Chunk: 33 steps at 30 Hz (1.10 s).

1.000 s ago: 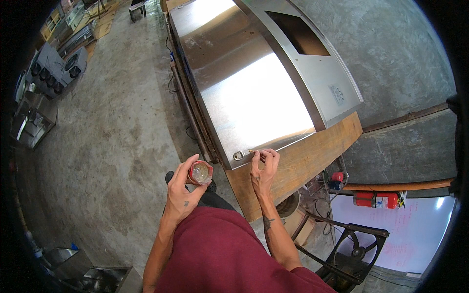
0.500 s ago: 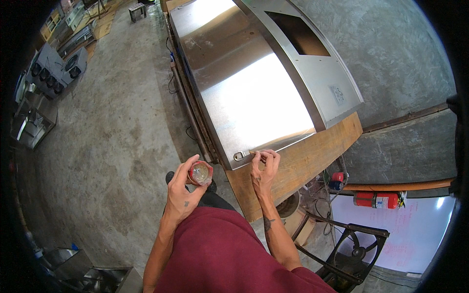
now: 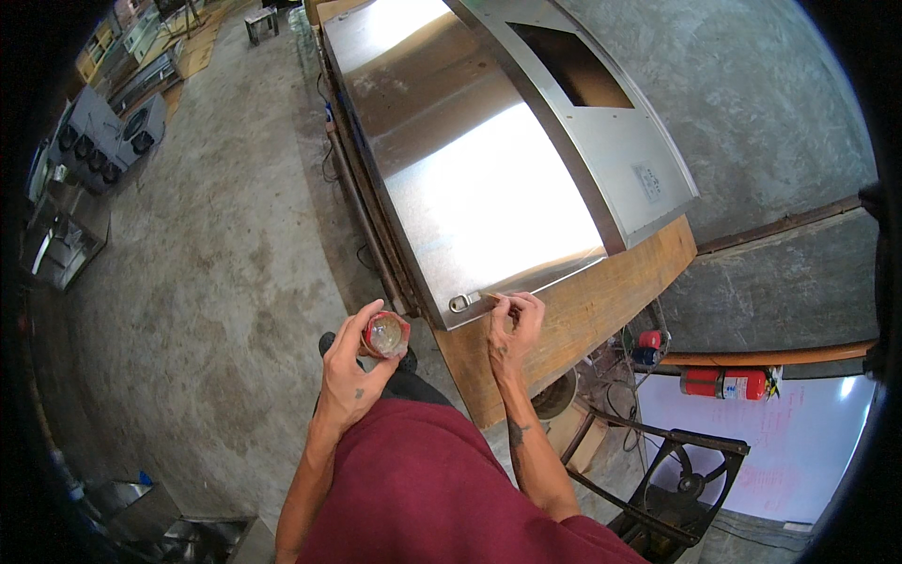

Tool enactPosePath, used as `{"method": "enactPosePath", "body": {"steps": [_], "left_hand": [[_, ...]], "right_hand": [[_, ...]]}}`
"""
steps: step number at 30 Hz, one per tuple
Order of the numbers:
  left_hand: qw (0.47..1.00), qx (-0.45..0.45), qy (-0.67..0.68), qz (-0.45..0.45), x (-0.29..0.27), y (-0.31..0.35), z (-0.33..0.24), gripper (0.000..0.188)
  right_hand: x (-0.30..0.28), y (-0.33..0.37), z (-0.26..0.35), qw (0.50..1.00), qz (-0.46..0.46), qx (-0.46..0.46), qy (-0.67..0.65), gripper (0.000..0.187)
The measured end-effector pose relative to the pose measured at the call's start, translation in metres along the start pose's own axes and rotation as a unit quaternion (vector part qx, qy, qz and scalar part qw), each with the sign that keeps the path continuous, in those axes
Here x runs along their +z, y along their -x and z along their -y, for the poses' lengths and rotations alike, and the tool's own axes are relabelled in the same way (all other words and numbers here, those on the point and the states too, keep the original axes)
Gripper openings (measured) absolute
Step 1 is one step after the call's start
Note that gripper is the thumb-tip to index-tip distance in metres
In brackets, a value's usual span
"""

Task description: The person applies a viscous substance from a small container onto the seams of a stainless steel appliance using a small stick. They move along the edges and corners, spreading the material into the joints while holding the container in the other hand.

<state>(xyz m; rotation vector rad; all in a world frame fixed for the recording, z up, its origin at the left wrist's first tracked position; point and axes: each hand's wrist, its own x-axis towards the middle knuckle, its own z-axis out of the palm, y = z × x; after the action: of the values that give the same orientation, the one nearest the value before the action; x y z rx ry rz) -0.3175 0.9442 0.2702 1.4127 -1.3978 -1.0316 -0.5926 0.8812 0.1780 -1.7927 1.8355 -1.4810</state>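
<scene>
My left hand (image 3: 348,378) is closed around a small open jar (image 3: 385,336) with a reddish outside and something clear or pale within. It holds the jar in front of my body, left of the wooden table. My right hand (image 3: 517,331) pinches a thin, pale stick-like tool (image 3: 491,296); its far end is too small to make out. The tool points left, toward a small metal fitting with a round opening (image 3: 459,303) at the near corner of the large stainless steel panel (image 3: 498,197). Whether the tip touches the fitting I cannot tell.
The panel lies on a wooden tabletop (image 3: 470,381). To the right are a fire extinguisher (image 3: 723,383), a whiteboard (image 3: 770,451) and a black-framed fan (image 3: 688,481). A rusty pipe (image 3: 357,202) runs along the panel's left side. Steel sinks (image 3: 68,240) stand far left.
My right hand has shifted slightly to the right and toward me, away from the fitting, with the tool still pinched. My left hand and the jar have hardly moved.
</scene>
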Motion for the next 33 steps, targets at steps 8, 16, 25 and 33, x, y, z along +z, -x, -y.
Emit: {"method": "enactPosePath", "body": {"steps": [8, 16, 25, 33], "left_hand": [[1.0, -0.005, 0.015, 0.003, -0.001, -0.01, -0.003, 0.075], [1.0, 0.008, 0.014, -0.007, -0.024, -0.031, 0.001, 0.074], [0.999, 0.008, 0.019, -0.026, -0.108, -0.084, 0.01, 0.074], [0.996, 0.066, -0.018, -0.058, -0.241, -0.154, 0.034, 0.075]], "right_hand": [[-0.01, -0.015, 0.026, 0.997, -0.03, 0.051, -0.048, 0.009], [0.008, -0.034, 0.116, 0.986, 0.033, 0.067, -0.15, 0.006], [0.089, -0.069, 0.235, 0.964, 0.192, -0.141, -0.116, 0.02], [0.225, -0.101, 0.318, 0.956, 0.231, -0.146, -0.108, 0.022]]}}
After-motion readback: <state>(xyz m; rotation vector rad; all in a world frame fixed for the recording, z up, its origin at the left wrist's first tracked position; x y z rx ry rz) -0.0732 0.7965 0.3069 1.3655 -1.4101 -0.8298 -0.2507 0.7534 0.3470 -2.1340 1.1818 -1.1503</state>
